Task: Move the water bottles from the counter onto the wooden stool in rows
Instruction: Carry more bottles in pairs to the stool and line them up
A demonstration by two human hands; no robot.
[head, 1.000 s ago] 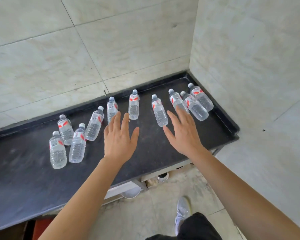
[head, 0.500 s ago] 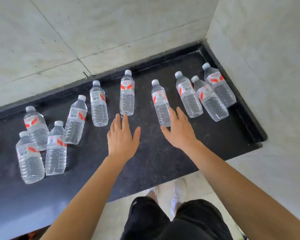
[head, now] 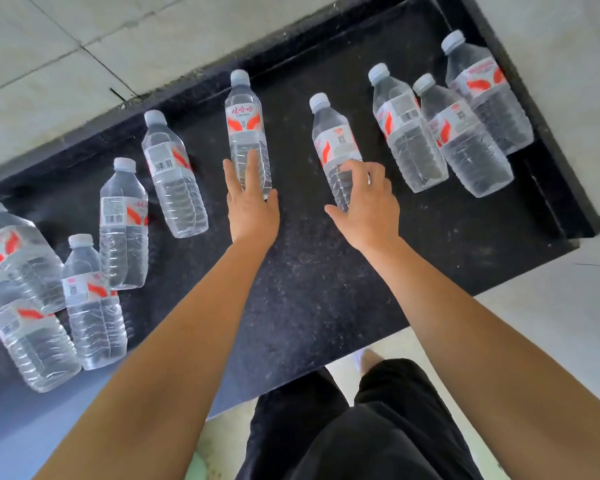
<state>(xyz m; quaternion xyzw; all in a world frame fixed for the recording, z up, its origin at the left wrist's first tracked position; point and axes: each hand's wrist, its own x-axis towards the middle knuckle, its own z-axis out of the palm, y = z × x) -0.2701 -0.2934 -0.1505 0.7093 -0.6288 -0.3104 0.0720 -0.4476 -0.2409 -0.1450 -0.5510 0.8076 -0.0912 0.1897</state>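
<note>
A: What's nearest, taking the black counter (head: 309, 289) as the mark?

B: Off its near edge, black trousers (head: 343, 427) over pale floor. Two bare forearms cross its matte, speckled top.

A: And the hands?

B: The left hand (head: 252, 206) lies at mid-counter, fingers long and held close together against the ribbed lower body of the middle bottle (head: 246, 133). The right hand (head: 369, 202) curls its fingers round the lower half of the next bottle (head: 336, 143); whether it grips tightly I cannot tell.

A: The other bottles?

B: All clear plastic, pale caps, red-and-white labels. Four left bottles (head: 84, 299) cluster at the counter's left end, another (head: 174, 181) stands nearer the middle, three more (head: 461, 133) at its far right corner. Beyond the counter's back edge, a pale tiled wall (head: 84, 64)
</note>
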